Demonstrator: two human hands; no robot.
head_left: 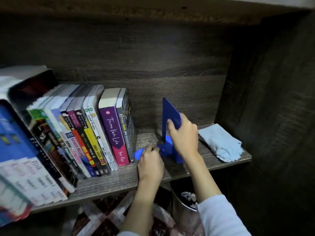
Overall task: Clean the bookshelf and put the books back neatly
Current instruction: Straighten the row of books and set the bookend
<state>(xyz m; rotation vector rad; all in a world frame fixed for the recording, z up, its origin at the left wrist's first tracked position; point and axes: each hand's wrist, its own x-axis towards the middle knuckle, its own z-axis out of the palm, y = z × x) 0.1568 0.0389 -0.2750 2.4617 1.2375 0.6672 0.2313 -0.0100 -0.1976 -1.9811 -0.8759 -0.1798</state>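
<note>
In the centre, the right hand [185,133] curls its fingers round the smooth upright plate of the blue bookend [170,109]. The left hand [150,160] pinches its flat base, just right of the books [95,130] on the wood-grain shelf [119,178].

Shiny metal bin [180,213] low in front, pale crumpled scraps [188,196] inside, patterned floor covering [105,215] to its left

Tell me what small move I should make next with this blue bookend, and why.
Probably slide the blue bookend left until its upright plate meets the grey book ending the row. Your right hand grips the upright, your left hand holds the base, and a strip of bare shelf separates bookend and books, so the row lacks support.
</note>
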